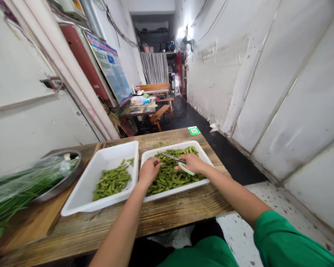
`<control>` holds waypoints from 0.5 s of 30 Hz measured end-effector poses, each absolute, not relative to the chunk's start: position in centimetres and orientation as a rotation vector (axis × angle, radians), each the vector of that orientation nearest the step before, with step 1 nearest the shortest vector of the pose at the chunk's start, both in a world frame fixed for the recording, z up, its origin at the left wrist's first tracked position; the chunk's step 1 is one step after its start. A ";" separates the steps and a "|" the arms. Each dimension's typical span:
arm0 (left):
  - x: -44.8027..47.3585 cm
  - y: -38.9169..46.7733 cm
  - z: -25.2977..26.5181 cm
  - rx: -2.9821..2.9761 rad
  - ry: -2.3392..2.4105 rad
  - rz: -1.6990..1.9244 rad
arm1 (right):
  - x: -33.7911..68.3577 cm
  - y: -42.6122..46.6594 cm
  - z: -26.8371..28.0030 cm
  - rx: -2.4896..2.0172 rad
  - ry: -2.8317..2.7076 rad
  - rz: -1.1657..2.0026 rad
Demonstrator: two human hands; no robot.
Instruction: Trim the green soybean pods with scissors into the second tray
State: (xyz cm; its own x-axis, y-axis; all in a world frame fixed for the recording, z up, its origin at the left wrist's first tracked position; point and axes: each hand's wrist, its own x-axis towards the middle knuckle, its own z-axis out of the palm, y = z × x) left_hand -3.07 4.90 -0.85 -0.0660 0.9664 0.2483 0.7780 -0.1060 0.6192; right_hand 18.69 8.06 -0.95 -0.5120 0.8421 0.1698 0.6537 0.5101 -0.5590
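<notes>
- Scissors [172,158] with pale green handles sit over the right-hand tray [202,151], blades pointing away and to the left, just above the pods; whether the blades are parted is hard to tell.
- The right hand [193,165] is closed around the scissors' handles, fingers curled in.
- The left hand [150,171] is bent inward at the tray's left side, fingertips drawn close together near the blade tips (whether a pod is pinched there, I cannot tell).
- Green pods [169,181] fill the right-hand tray, a white rectangular one, in a wide layer beneath both hands.
- Just beside it on the left stands a second white tray [111,157], with a smaller heap of pods [113,181] toward its front and a few strays near its right wall.
- Both trays rest on a wooden table [183,207]; small green scraps [158,144] lie behind the right-hand tray, and a green-and-white code sticker [194,130] marks the far corner.
- At far left, long green stalks [19,189], partly under clear plastic, lie over a metal bowl [75,173] beside a wooden board [41,224].
- Beyond are a cluttered table [133,111], a wooden bench [160,112] and a grey curtain [155,68].
</notes>
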 end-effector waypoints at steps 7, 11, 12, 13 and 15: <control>-1.3 3.7 -1.0 1.071 1.417 1.372 | 18.5 7.4 -0.9 -1.087 -2.329 0.741; -1.4 3.6 -0.8 0.975 1.329 1.415 | 18.5 7.3 -0.9 -1.095 -2.376 0.692; -1.4 3.6 -0.8 0.989 1.339 1.406 | 18.5 7.3 -0.8 -1.098 -2.381 0.678; -1.4 3.7 -0.8 1.009 1.350 1.394 | 18.5 7.3 -0.8 -1.100 -2.383 0.672; -1.4 3.6 -0.8 1.050 1.360 1.371 | 18.5 7.3 -0.7 -1.095 -2.386 0.682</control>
State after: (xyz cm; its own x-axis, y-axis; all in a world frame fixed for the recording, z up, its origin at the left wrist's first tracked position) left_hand -1.42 3.65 -0.82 -0.2251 0.9739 -0.0284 -0.0359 0.0209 0.9991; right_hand 18.53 7.27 -0.74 -0.5978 0.7829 0.1724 0.5735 0.5679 -0.5904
